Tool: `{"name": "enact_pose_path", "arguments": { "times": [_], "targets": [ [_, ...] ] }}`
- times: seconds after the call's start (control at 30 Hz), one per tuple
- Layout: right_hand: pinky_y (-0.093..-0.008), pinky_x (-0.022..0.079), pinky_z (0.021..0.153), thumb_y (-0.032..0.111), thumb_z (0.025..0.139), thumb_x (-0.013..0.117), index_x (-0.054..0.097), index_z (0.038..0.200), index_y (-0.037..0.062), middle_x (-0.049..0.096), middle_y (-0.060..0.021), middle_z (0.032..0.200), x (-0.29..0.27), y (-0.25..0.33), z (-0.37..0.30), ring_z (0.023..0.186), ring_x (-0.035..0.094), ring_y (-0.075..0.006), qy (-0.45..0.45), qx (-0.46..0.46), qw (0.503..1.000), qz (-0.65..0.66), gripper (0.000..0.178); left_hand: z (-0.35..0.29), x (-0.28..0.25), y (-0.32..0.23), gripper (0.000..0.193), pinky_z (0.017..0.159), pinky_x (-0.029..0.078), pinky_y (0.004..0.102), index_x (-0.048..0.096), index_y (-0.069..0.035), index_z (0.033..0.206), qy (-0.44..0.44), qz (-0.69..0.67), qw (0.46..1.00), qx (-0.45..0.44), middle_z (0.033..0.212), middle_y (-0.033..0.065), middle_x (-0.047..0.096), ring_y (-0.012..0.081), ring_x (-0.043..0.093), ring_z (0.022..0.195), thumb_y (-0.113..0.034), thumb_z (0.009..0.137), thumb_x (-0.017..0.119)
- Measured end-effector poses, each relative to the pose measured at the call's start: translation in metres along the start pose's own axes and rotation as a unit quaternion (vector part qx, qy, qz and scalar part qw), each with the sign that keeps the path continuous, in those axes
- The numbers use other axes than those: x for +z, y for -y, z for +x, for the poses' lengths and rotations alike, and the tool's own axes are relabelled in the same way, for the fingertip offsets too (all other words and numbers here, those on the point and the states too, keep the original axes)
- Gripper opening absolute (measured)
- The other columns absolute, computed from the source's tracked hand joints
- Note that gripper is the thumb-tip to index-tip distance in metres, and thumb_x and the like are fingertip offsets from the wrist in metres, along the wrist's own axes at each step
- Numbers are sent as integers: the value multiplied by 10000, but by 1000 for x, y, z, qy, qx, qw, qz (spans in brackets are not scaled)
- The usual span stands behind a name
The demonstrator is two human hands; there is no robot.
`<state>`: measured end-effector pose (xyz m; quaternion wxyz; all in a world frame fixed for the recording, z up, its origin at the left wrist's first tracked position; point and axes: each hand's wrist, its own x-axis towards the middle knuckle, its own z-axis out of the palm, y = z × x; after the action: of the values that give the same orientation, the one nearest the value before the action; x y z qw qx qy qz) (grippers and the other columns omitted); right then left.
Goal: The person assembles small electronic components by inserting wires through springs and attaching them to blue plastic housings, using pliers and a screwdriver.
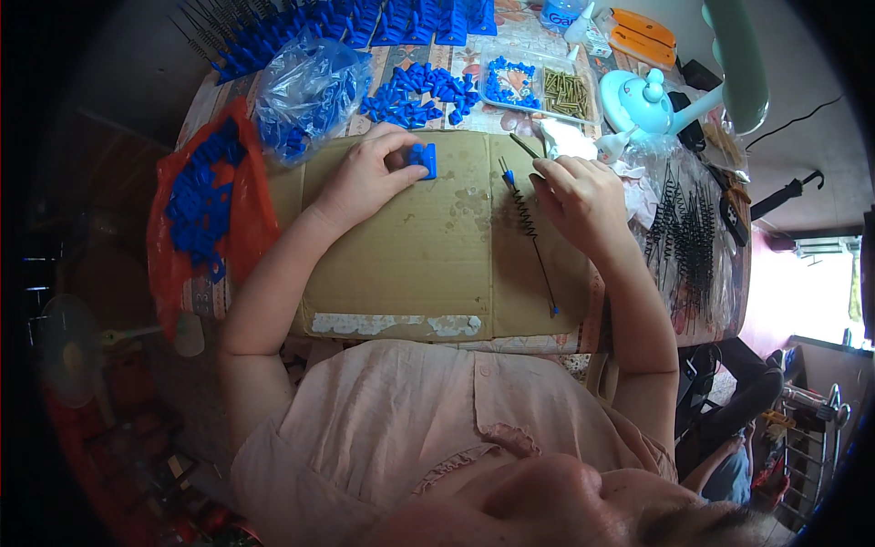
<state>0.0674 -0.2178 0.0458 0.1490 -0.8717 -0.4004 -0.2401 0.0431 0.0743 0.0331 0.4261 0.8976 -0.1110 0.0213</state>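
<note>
Pinched narrowly between thumb and fingers of the left hand (366, 175): a small blue plastic block (427, 160), over the upper part of a brown cardboard sheet (392, 260). Held from its left side, presumably to steady it without covering its right face. In the right hand (583, 196), apparently closed on a slim dark rod (522, 146), far end angled up and left; probably gripped low for fine aim. Just beside those fingertips, a black coiled wire (523, 211) with blue fittings; contact with the hand hard to judge. Cardboard laid flat, likely to guard the patterned table cover (519, 36).

Beyond, a clear two-compartment tray (540, 110): small blue pieces (510, 75) left, brass-coloured pins (567, 93) right, likely divided against mixing. Toward the left, an open red plastic bag (262, 196) of blue plastic parts (196, 201); above, a clear plastic bag (314, 77), also with blue contents, beside a loose blue heap (401, 108). At right, many black coiled wires on clear plastic film, probably for easy reach.
</note>
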Motion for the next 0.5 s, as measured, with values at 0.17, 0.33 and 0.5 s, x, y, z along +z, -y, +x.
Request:
{"name": "enact_pose_path", "arguments": {
  "times": [0.17,0.33,0.5],
  "targets": [
    [-374,484,598,157,785,680,618,879,94,594,-55,729,-8,5,1,663,624,-251,46,20,999,14,129,7,9,16,207,742,491,274,664,11,960,-31,-13,998,46,937,71,605,155,597,820,-97,794,725],
    [-371,493,594,161,798,683,647,925,85,607,-67,750,-23,10,-4,670,625,-267,118,8,992,40,153,8,3,12,145,744,495,265,672,18,890,-28,-60,998,21,940,67,616,154,614,814,-79,795,723],
    [-323,498,599,151,808,697,671,918,66,643,-76,771,-39,-7,-30,651,635,-225,96,90,988,79,141,31,4,-2,103,759,481,266,696,-16,890,-64,-14,988,137,960,53,653,134,601,866,-53,796,711]
  ]
}}
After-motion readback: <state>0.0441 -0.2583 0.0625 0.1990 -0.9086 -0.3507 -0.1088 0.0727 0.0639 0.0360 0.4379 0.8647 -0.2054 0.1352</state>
